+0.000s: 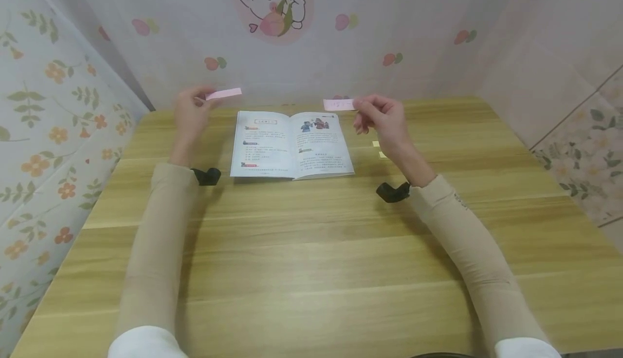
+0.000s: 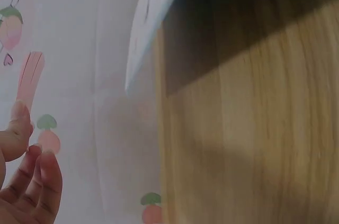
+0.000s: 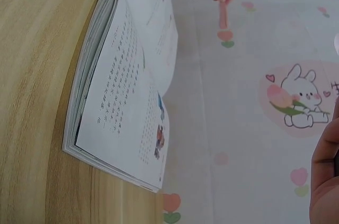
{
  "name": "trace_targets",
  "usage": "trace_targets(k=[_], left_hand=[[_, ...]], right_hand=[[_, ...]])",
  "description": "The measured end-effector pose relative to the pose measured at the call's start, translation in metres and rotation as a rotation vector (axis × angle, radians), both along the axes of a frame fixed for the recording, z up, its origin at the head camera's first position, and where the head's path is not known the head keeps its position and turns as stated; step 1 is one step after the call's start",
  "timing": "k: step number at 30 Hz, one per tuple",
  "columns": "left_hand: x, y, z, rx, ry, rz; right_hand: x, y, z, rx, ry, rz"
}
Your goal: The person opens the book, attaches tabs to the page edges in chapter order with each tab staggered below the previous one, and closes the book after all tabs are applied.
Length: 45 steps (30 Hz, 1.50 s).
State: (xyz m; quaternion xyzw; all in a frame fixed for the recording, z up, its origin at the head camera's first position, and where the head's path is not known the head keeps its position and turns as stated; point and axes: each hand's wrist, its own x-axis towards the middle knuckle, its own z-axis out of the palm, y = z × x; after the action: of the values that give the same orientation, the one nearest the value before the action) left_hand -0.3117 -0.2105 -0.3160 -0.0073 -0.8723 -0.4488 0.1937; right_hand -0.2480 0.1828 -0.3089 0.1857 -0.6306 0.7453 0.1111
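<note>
An open book (image 1: 292, 144) with printed text and small pictures lies flat on the wooden table (image 1: 311, 250); its pages also fill the right wrist view (image 3: 127, 102). My left hand (image 1: 191, 110) is raised left of the book and pinches a pink paper strip (image 1: 224, 93), seen upright above the thumb in the left wrist view (image 2: 29, 78). My right hand (image 1: 382, 120) hovers right of the book and pinches another pink strip (image 1: 339, 105) with small marks on it. Both strips are held above the book's far corners.
Small yellow paper bits (image 1: 378, 148) lie on the table just right of the book. Patterned walls close in the table at the back and sides, with a rabbit picture (image 1: 270, 1) behind. Black wrist cameras (image 1: 392, 191) sit on both forearms.
</note>
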Motion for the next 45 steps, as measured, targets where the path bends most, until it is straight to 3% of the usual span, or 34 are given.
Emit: trace_targets(k=[8,20,23,31,35,45], left_hand=[[-0.002,-0.022,-0.005,0.021,-0.127,-0.024],[-0.004,-0.046,-0.018,-0.130,-0.171,0.030],[-0.001,-0.050,-0.023,-0.173,-0.180,0.024],[0.015,-0.052,-0.029,-0.121,-0.346,0.024],[0.013,-0.053,-0.031,-0.175,-0.356,0.030],[0.005,-0.060,-0.034,-0.310,-0.365,-0.026]], right_hand=[[0.001,-0.001,0.000,0.003,-0.015,-0.003],[0.000,-0.001,-0.002,0.002,-0.009,-0.001],[0.000,-0.001,-0.002,0.000,-0.011,0.004],[-0.002,-0.002,-0.002,0.008,-0.012,0.002],[-0.002,-0.001,-0.002,0.011,-0.014,0.000],[-0.003,0.000,-0.003,0.011,-0.005,-0.004]])
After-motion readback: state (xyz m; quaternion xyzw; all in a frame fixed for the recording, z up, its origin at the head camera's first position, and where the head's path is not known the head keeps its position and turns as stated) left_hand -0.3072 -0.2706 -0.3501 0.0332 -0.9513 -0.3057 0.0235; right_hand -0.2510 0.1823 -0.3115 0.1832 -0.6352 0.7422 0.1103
